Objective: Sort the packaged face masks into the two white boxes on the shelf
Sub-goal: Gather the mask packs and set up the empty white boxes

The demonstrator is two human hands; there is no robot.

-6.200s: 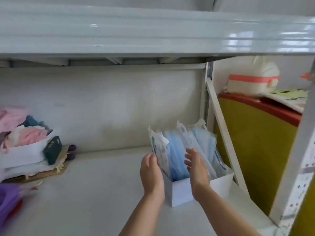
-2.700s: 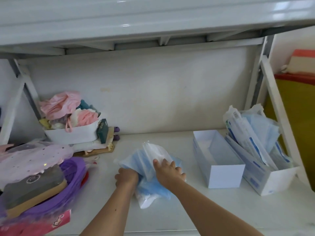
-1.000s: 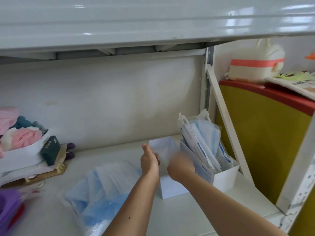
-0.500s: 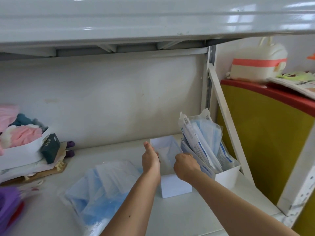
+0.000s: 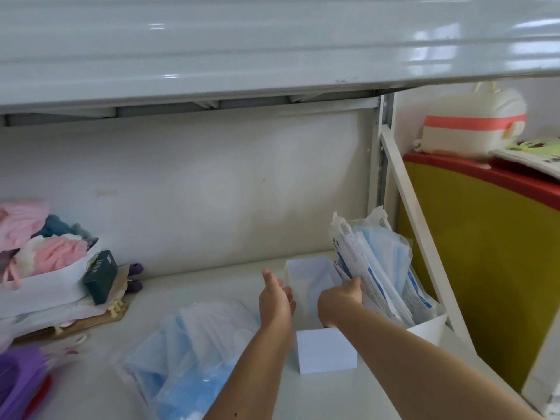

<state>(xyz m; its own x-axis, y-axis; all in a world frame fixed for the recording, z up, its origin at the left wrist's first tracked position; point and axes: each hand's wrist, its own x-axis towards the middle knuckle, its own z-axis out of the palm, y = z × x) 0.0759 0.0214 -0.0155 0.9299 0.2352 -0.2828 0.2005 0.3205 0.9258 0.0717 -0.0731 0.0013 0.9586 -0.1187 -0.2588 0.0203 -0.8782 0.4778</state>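
The left hand [image 5: 275, 301], fingers straight, is touching the left wall of the small white cardboard box [image 5: 325, 353] on the white shelf [image 5: 91, 386]. The right hand [image 5: 341, 301] is gripping clear-wrapped blue masks [image 5: 378, 268] standing in the other white box [image 5: 430, 327]. More clear-wrapped blue masks in a pile [image 5: 194, 356] are lying nearby.

The left hand [image 5: 276, 301] hides the near box's [image 5: 325, 354] left wall — its fingers cannot be told. The right hand's [image 5: 339, 301] fingertips vanish among the upright packets [image 5: 375, 262]. The purple thing [image 5: 18, 380] at the shelf's front-left corner is blurred and cropped.
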